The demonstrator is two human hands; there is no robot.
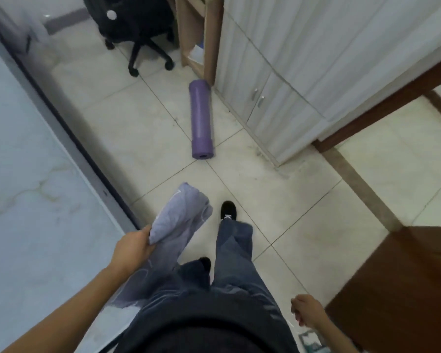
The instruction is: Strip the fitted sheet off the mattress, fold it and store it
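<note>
The fitted sheet is a folded pale lilac bundle with faint white line patterns. My left hand grips it at one edge, and it hangs in front of my left thigh above the tiled floor. My right hand swings at my right side near the bottom of the view, fingers loosely curled and holding nothing. No mattress is in view. My legs in dark trousers and black shoes are mid-step on the tiles.
A rolled purple yoga mat lies on the floor ahead beside a white cabinet. A black office chair stands at the back. A glossy wall panel runs along the left. A brown wooden door stands at the right.
</note>
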